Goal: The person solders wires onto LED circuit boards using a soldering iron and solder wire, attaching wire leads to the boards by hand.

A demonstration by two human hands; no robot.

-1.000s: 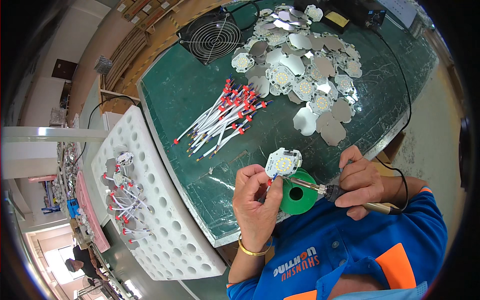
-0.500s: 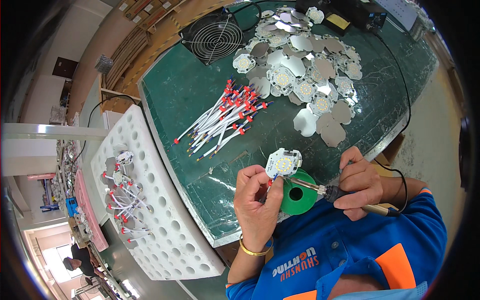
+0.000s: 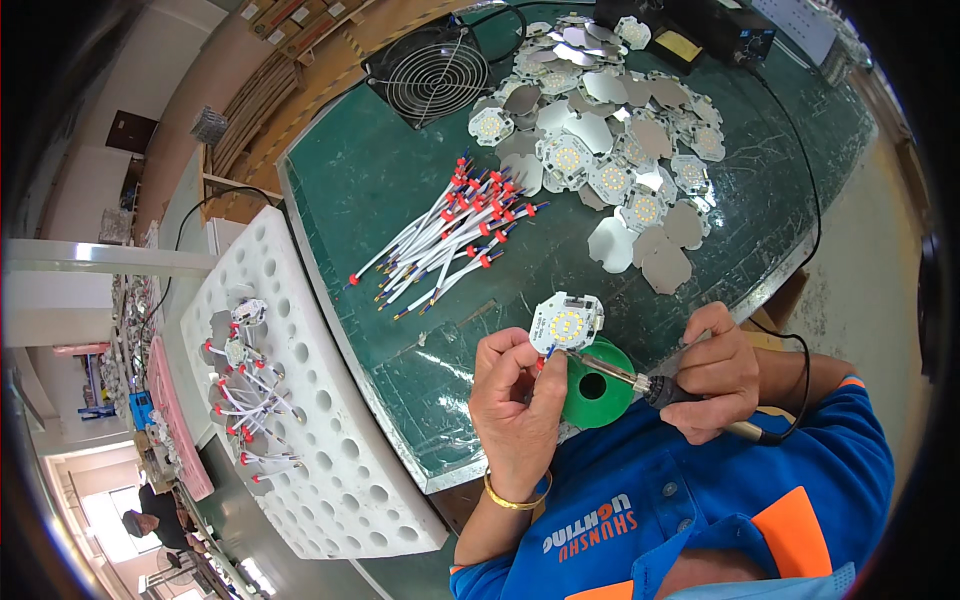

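My left hand (image 3: 515, 405) pinches a white LED board (image 3: 565, 325) at its lower edge, together with a wire end that has a red collar (image 3: 541, 364). The board's ring of yellow LEDs faces up. In my right hand (image 3: 715, 378) is a soldering iron (image 3: 662, 389), held like a pen. Its metal shaft points left, and the tip meets or nearly meets the board's lower edge beside my left fingers; exact contact is too small to tell. Partly beneath the iron sits a green solder spool (image 3: 600, 385) with a dark centre hole.
White wires (image 3: 440, 245) with red collars lie in a bundle on the green table (image 3: 345, 190). Beyond them are piled LED boards (image 3: 610, 180), a black fan (image 3: 430, 80) and a dark soldering station (image 3: 730, 40). At left, a white foam tray (image 3: 330, 440) carries wired boards (image 3: 240, 350).
My right hand has shifted slightly, its fingers curling closer round the iron's handle. The board and my left hand stay almost still.
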